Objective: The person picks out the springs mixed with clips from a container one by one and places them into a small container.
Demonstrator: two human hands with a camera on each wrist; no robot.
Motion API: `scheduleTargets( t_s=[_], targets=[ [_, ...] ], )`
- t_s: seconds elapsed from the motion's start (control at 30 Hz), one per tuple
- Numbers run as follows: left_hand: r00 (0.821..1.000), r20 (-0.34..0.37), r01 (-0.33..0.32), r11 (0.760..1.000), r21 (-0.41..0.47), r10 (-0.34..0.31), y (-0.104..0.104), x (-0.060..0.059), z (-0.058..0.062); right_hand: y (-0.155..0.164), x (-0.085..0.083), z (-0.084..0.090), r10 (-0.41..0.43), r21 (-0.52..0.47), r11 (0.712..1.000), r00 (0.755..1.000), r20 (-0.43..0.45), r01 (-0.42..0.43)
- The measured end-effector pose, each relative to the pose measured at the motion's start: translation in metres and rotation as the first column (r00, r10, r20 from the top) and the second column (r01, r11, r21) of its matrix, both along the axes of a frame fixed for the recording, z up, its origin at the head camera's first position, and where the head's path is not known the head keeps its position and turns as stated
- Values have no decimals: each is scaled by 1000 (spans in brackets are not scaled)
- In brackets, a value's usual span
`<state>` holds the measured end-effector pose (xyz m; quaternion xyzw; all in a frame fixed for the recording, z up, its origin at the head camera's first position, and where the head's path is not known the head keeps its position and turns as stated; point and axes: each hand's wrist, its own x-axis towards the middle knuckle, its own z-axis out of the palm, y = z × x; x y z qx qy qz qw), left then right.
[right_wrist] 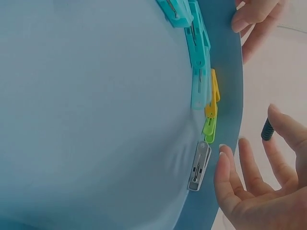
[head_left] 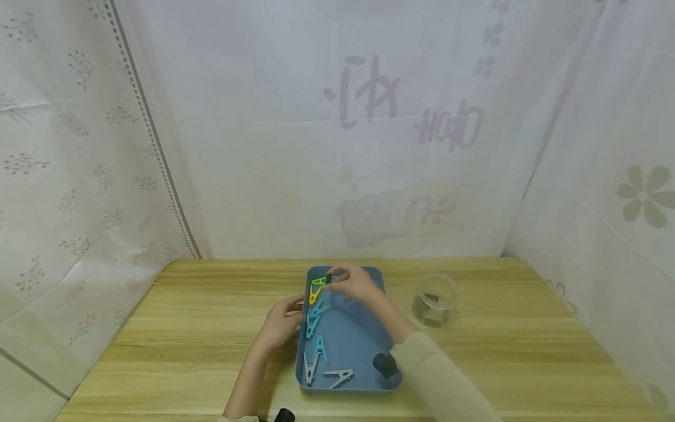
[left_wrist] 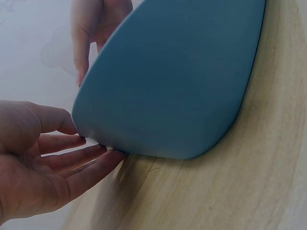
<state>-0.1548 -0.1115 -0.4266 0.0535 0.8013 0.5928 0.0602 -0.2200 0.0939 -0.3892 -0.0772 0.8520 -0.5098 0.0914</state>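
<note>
A blue tray (head_left: 364,334) lies near the middle of the wooden table (head_left: 200,328), its long side running away from the person, and a row of clothespins is clipped along its left rim: a green clothespin (right_wrist: 209,128) toward the far corner, a yellow clothespin (right_wrist: 213,96) next to it, then teal clothespins (right_wrist: 197,57) further down, with a grey clothespin (right_wrist: 198,165) on the other side of the green one in the right wrist view. More pale pegs lie loose on the tray floor near its close end, beside a small dark cylinder (head_left: 385,363). The right hand (head_left: 354,282) hovers over the far left corner by the green peg; its fingers (right_wrist: 229,179) are spread and relaxed, with a small dark ridged object (right_wrist: 267,130) just beside the fingertips, and whether it is pinched cannot be told. The left hand (head_left: 282,325) rests against the tray's left outer edge, fingers (left_wrist: 81,160) straight and touching the rim. A clear round container (head_left: 435,300) stands on the table to the right, well apart from the tray.
</note>
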Motion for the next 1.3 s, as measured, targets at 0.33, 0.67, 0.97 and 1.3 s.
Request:
scheduleTargets(
  t_s=[0.33, 0.67, 0.97, 1.3],
  targets=[
    [1000, -6, -6, 1000, 4, 6, 1, -1, -1, 5, 3, 2, -20, 11, 1000, 999, -28, 21],
    [1000, -5, -24, 1000, 19, 24, 0, 0, -1, 8, 9, 7, -38, 42, 998, 994, -100, 43],
    [1000, -5, -19, 1000, 17, 19, 0, 0, 0, 11, 15, 13, -64, 70, 995, 987, -147, 74],
    [1000, 10, -12, 1000, 3, 12, 1, 1, 0, 19, 18, 15, -81, 38, 995, 980, -181, 89]
  ],
)
